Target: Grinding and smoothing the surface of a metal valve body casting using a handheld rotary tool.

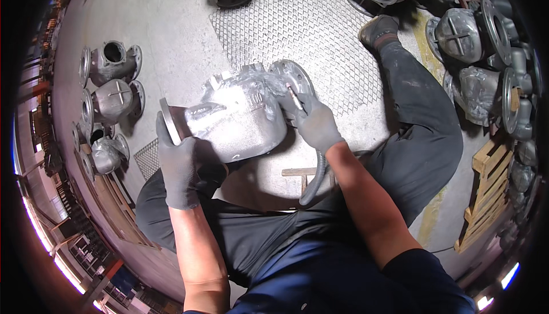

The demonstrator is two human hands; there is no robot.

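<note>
- No packages or signs in view; only marking is raised cast lettering on the top face of the grey valve body, too distorted to matter
- Valve body sits in front of the seated person, roughly over the knees, above a small wooden stool; one round flange faces left, the other faces up-right
- Left hand, grey glove, is clamped on the rim of the left flange, fingers wrapped over its edge
- Right hand, grey glove, is closed around a slim pen-type grinder; tool tip touches the casting just below the right flange
- Grey hose runs from the right hand down past the stool toward the lap
- Hands are apart, one at each end of the casting, casting between them
- Perforated metal floor plate lies beyond the casting; the person's right leg stretches across it
- More grey flanged castings: a cluster at far left, a pile at upper right
- Wooden pallet at right, under that pile's near edge
</note>
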